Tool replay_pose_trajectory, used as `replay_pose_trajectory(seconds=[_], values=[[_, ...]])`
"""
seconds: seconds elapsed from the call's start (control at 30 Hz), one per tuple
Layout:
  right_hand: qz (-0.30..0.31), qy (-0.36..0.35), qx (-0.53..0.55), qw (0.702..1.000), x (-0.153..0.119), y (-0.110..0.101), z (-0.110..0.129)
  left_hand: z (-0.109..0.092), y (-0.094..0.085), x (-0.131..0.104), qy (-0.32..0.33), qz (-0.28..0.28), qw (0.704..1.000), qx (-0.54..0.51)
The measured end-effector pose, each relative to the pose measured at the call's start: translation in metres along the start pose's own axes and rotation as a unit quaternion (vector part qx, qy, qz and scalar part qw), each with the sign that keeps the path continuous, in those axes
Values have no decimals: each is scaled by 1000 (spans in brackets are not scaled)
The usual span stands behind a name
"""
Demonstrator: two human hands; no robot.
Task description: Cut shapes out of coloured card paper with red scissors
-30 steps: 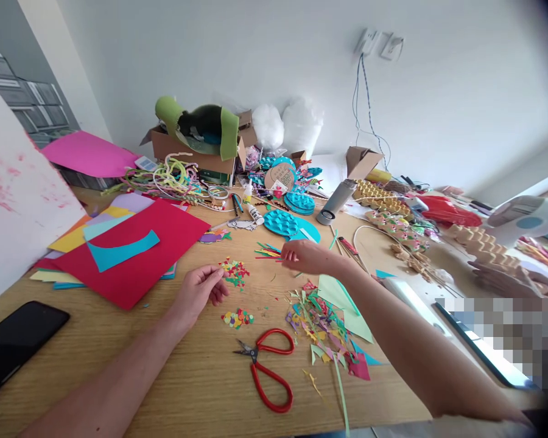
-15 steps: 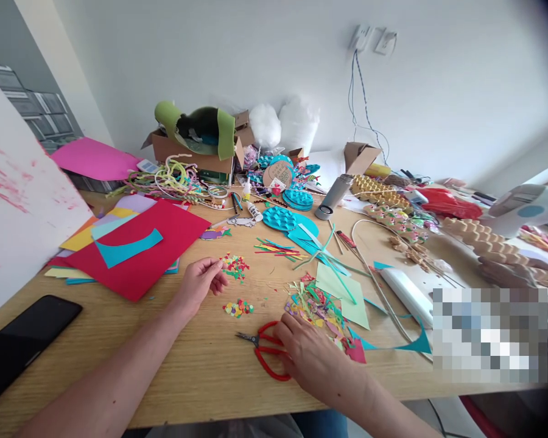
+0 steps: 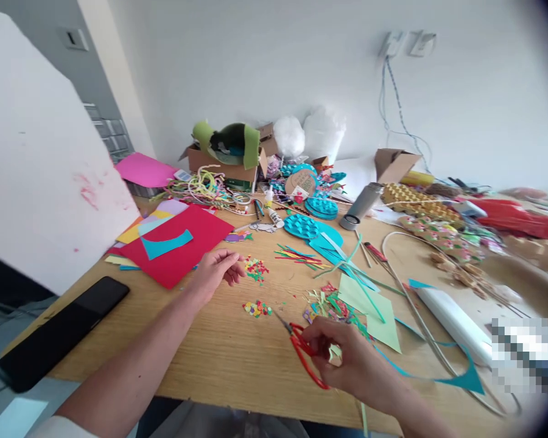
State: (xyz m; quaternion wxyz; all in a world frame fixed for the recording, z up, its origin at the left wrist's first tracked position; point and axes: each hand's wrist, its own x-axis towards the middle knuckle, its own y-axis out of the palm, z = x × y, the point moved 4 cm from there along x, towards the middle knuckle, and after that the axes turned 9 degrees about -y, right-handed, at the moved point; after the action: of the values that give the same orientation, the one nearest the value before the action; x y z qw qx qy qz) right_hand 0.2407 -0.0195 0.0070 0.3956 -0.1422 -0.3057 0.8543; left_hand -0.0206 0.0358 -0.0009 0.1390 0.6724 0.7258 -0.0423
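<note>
My right hand grips a pair of red-handled scissors, raised over the near part of the wooden table. Its blades point left, toward a small pile of round paper dots. Beside a pile of tiny red, yellow and green paper pieces, my left hand hovers with fingers loosely bent and apart; nothing shows in it. Colourful paper scraps lie beyond my right hand, partly covered by a light green sheet. Thin paper strips rest farther back.
A black phone lies at left, near a red sheet on stacked coloured paper. Blue textured discs, a glue bottle and a grey flask stand behind. A cable curves at right, near another person's arm.
My right hand has taken up the scissors, which lay on the table under its fingers before. The view has turned left, so things sit farther right in the picture.
</note>
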Motion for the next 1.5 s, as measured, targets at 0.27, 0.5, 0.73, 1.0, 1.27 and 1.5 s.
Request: replay_pose_trajectory(seconds=[0.27,0.5,0.73,1.0,1.27,1.5], values=[[-149,-83,286,943,29,-44,-6,-79,-103,-7,152,-179,957,173],[-211,-117,305,921,44,-60,-6,-43,-148,29,73,-196,717,665],[-222,-158,347,897,43,-72,-10,-22,-147,42,26,-166,624,763],[-333,-176,438,816,40,-100,-22,-21,-159,49,16,-192,582,790],[-339,-203,442,805,54,-97,-22,-65,-113,21,185,-339,635,669],[-283,-54,419,861,63,-61,-25,-39,12,-18,581,-183,592,528]])
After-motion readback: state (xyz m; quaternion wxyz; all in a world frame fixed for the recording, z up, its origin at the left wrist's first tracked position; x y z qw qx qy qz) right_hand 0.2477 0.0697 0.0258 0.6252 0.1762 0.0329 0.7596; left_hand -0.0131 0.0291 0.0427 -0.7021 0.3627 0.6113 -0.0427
